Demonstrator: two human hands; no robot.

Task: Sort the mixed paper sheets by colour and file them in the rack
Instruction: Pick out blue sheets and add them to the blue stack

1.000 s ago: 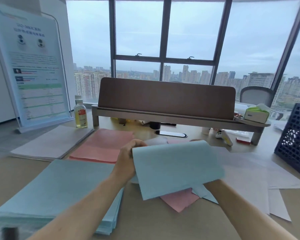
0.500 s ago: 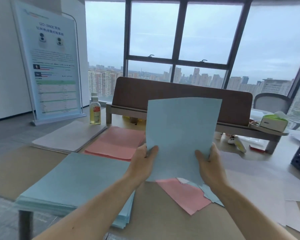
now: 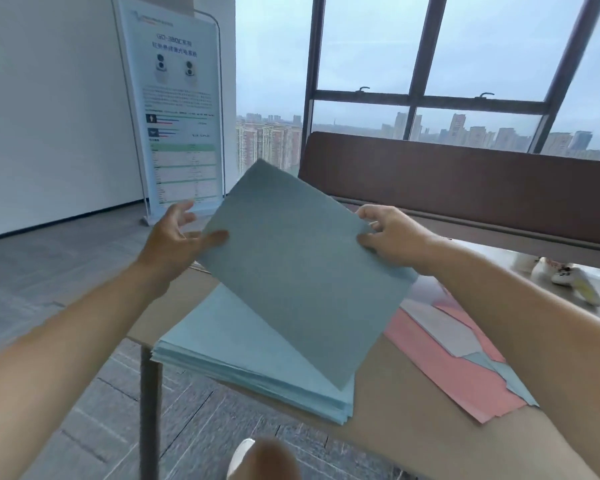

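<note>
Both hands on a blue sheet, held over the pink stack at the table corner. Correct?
No. The left hand and right hand are on the blue sheet, but it is held over the blue stack at the table corner, not a pink one; the pink sheets lie further right. The head view shows it.

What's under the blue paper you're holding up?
A stack of blue sheets lies under the blue sheet, on the corner of the table. The stack's near part shows. Its far part is covered by the sheet, so anything lying there can't be seen.
</note>
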